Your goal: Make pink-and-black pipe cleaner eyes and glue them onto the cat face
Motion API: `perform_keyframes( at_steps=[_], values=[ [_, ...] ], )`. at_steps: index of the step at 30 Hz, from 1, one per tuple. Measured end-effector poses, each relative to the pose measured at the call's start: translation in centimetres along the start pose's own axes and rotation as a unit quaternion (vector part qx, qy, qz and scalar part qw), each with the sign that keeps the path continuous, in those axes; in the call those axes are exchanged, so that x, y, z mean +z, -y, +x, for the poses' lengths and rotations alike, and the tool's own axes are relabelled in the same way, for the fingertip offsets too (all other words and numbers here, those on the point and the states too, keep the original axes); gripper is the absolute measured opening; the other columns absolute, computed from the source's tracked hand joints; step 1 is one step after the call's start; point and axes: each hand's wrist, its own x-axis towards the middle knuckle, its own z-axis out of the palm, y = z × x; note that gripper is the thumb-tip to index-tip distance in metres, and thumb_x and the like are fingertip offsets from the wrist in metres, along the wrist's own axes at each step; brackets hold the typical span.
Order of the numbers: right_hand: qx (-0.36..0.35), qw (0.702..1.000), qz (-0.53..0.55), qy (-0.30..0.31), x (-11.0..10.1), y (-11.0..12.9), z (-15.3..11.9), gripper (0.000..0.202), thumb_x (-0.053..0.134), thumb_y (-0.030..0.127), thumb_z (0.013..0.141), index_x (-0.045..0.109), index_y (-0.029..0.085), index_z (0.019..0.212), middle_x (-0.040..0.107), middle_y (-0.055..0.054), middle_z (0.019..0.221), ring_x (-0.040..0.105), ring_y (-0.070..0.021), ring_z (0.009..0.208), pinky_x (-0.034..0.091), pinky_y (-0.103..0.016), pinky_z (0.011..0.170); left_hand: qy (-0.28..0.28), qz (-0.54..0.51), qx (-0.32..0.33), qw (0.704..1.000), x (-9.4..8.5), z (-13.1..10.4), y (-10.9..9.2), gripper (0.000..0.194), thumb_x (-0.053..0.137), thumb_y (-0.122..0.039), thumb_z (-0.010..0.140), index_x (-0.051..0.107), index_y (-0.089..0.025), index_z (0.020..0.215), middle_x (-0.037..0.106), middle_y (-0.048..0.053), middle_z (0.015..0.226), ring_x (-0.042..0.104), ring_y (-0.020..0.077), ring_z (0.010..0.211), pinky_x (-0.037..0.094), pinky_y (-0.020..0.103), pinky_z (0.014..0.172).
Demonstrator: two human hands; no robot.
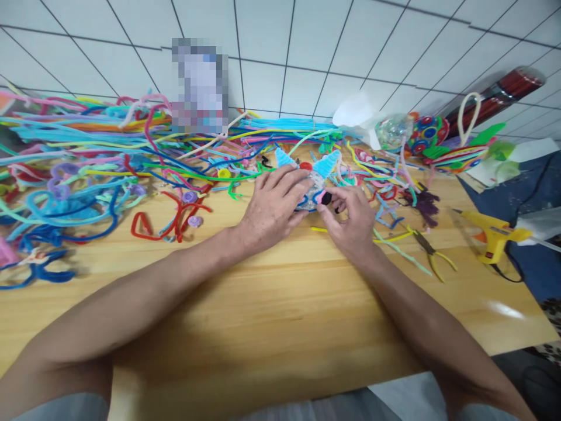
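On the wooden table lies a small clear craft figure (316, 186) with two pointed light-blue pipe-cleaner ears (326, 164), a red round piece (305, 166) and blue pipe-cleaner outlines. My left hand (278, 202) is closed over its left side and hides much of it. At the figure's lower right, my right hand (350, 219) pinches a small black round piece (326, 198) with a pink edge between thumb and forefinger. The black piece is against the figure's front; whether it is attached cannot be seen.
Heaps of coloured pipe cleaners (79, 199) line the back and left. Yellow-handled pliers (430, 252) and a yellow glue gun (495, 231) with a cord lie at the right. A decorated colourful ball (429, 135) stands behind, near the tiled wall (302, 52).
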Motion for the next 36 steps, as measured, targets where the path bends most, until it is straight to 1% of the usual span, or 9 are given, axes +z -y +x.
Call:
perform_keyframes(
  at_steps=[9,13,19,21,24,26,29,33,36],
  values=[
    [0.005,1.000,0.018,-0.002,0.3,0.1,0.0,0.028,0.068,0.026,0.096,0.064,0.024,0.124,0.069,-0.008,0.108,0.066,-0.0220,0.085,0.057,-0.039,0.076,-0.017,-0.006,0.006,1.000,0.1,-0.1,0.5,0.051,0.069,-0.034,0.096,0.057,-0.020,0.144,0.062,0.015,0.151,0.049,0.0349,0.146,0.036,0.052,0.119],
    [0.017,0.999,0.027,-0.036,-1.4,0.8,0.7,0.039,0.074,0.033,0.093,0.062,0.023,0.128,0.069,-0.009,0.109,0.065,-0.0230,0.086,0.056,-0.039,0.077,-0.034,-0.021,0.016,0.999,-0.4,-0.1,0.8,0.056,0.072,-0.044,0.095,0.055,-0.022,0.144,0.062,0.015,0.150,0.050,0.0335,0.146,0.035,0.054,0.122],
    [0.093,0.992,0.060,-0.056,-5.7,0.3,0.2,0.020,0.069,0.026,0.093,0.067,0.022,0.112,0.068,-0.005,0.098,0.063,-0.0196,0.079,0.053,-0.034,0.074,-0.064,0.006,0.017,0.998,-3.4,0.8,1.4,0.045,0.067,-0.045,0.099,0.057,-0.023,0.138,0.062,0.015,0.148,0.054,0.0313,0.142,0.042,0.053,0.119],
    [0.126,0.987,0.090,-0.048,-6.1,-0.3,-0.6,0.016,0.068,0.024,0.092,0.067,0.022,0.107,0.068,-0.003,0.095,0.062,-0.0179,0.076,0.051,-0.032,0.072,-0.061,0.023,0.021,0.998,-4.5,1.1,1.2,0.043,0.068,-0.046,0.099,0.059,-0.023,0.134,0.064,0.014,0.143,0.057,0.0308,0.139,0.044,0.053,0.117],
    [0.165,0.975,0.145,-0.044,-5.5,-1.0,-1.9,0.014,0.068,0.023,0.090,0.067,0.021,0.103,0.070,-0.003,0.094,0.062,-0.0162,0.074,0.049,-0.030,0.069,-0.050,0.052,0.033,0.997,-5.4,1.2,0.4,0.042,0.070,-0.045,0.098,0.059,-0.024,0.132,0.066,0.014,0.138,0.062,0.0300,0.132,0.049,0.052,0.113],
    [0.183,0.966,0.178,-0.046,-4.6,-1.3,-2.7,0.013,0.068,0.022,0.088,0.067,0.021,0.102,0.071,-0.003,0.093,0.062,-0.0157,0.073,0.048,-0.030,0.068,-0.039,0.069,0.046,0.996,-5.2,1.2,-0.4,0.041,0.071,-0.041,0.097,0.059,-0.024,0.133,0.066,0.014,0.137,0.063,0.0300,0.130,0.050,0.052,0.111],
    [0.191,0.962,0.195,-0.027,-3.4,-1.6,-3.8,0.010,0.067,0.019,0.087,0.066,0.021,0.097,0.071,-0.001,0.088,0.062,-0.0159,0.074,0.049,-0.030,0.071,-0.010,0.088,0.060,0.994,-3.8,1.6,-1.5,0.046,0.072,-0.039,0.096,0.058,-0.024,0.137,0.064,0.016,0.138,0.061,0.0317,0.129,0.048,0.053,0.110],
    [0.160,0.969,0.187,0.032,-2.5,-1.7,-5.1,0.006,0.064,0.015,0.089,0.065,0.020,0.091,0.071,-0.004,0.091,0.063,-0.0163,0.076,0.050,-0.031,0.075,0.028,0.125,0.046,0.991,-1.8,2.8,-2.4,0.050,0.075,-0.043,0.093,0.061,-0.022,0.136,0.063,0.018,0.139,0.060,0.0350,0.128,0.047,0.053,0.108],
    [0.147,0.971,0.184,0.041,-2.3,-1.8,-5.5,0.009,0.063,0.014,0.090,0.066,0.021,0.093,0.072,-0.004,0.094,0.064,-0.0168,0.078,0.050,-0.031,0.076,0.042,0.147,0.029,0.988,-1.2,3.7,-2.3,0.047,0.074,-0.042,0.092,0.063,-0.020,0.133,0.064,0.017,0.134,0.061,0.0337,0.122,0.047,0.051,0.105]
  ],
)
